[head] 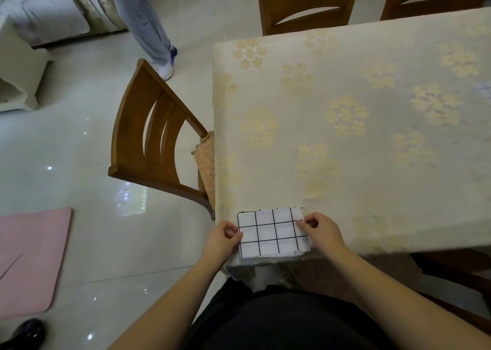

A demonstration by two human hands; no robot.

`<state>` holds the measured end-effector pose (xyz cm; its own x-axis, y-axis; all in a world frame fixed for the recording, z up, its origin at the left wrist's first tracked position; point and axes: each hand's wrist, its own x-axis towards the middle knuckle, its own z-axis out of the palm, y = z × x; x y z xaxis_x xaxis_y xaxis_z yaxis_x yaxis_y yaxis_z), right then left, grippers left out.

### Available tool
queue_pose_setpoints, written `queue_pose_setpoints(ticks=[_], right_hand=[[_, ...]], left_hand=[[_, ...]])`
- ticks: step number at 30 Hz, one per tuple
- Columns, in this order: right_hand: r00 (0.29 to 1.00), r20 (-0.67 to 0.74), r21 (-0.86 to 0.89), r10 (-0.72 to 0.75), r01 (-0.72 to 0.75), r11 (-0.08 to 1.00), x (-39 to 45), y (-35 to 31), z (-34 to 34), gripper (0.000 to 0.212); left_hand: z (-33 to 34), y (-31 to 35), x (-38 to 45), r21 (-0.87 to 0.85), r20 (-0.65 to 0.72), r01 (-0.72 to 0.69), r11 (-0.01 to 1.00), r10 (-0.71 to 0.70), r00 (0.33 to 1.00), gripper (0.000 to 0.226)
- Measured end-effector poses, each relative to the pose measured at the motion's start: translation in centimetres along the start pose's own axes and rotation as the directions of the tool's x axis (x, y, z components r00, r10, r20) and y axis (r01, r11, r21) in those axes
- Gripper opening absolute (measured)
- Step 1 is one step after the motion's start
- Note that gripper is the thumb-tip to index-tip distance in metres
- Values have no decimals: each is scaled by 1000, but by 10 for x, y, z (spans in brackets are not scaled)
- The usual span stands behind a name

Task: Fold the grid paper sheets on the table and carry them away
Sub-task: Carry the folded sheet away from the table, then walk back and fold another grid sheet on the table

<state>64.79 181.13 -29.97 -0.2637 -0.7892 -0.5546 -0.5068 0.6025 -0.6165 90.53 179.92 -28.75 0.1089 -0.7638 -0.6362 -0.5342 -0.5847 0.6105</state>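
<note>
A folded stack of white grid paper (pixel 271 234) with black lines lies at the near left corner of the table (pixel 372 126), which wears a cream cloth with yellow flowers. My left hand (pixel 223 236) pinches the stack's left edge with curled fingers. My right hand (pixel 320 228) pinches its right edge the same way. The upper layer does not line up exactly with the layers beneath. A small pale piece, maybe another sheet (pixel 485 88), shows at the table's far right edge, too blurred to tell.
A wooden chair (pixel 148 137) stands left of the table, with a patterned cloth (pixel 206 163) hanging beside it. Two more chairs (pixel 305 7) stand at the far side. A person's legs (pixel 148 23) are on the tiled floor beyond. A pink mat (pixel 29 259) lies at lower left.
</note>
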Motion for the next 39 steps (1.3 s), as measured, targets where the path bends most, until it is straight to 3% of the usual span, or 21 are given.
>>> queue_pose_setpoints(ticks=[16, 19, 21, 23, 25, 27, 29, 32, 39], right_hand=[[1000, -20, 27, -12, 13, 1000, 0, 6, 1, 17], [997, -77, 64, -6, 11, 998, -2, 7, 3, 20], [975, -217, 31, -41, 48, 998, -6, 7, 5, 26], [932, -306, -136, -192, 157, 978, -11, 5, 10, 30], [888, -239, -328, -393, 307, 893, -17, -3, 21, 35], [861, -81, -474, -502, 409, 780, -20, -11, 35, 46], [854, 42, -572, -518, 446, 689, -18, -13, 52, 56], [864, 115, -660, -491, 435, 612, -15, -10, 67, 68], [889, 207, -683, -408, 430, 590, -6, 0, 72, 72]], left_hand=[[1, -2, 2, 40, -193, -81, 996, 87, 977, 21], [0, -1, -1, 170, -194, -145, 975, 177, 965, 28], [2, -5, -1, 397, -137, -294, 869, 373, 918, 39], [5, -6, -2, 623, 90, -490, 610, 566, 819, 56], [13, -7, -2, 701, 296, -590, 401, 589, 752, 69], [21, -9, 0, 727, 344, -606, 324, 591, 729, 70], [26, -11, 3, 751, 342, -585, 304, 579, 740, 68], [30, -16, 9, 784, 341, -546, 294, 532, 775, 68], [37, -21, 20, 782, 340, -524, 339, 473, 813, 72]])
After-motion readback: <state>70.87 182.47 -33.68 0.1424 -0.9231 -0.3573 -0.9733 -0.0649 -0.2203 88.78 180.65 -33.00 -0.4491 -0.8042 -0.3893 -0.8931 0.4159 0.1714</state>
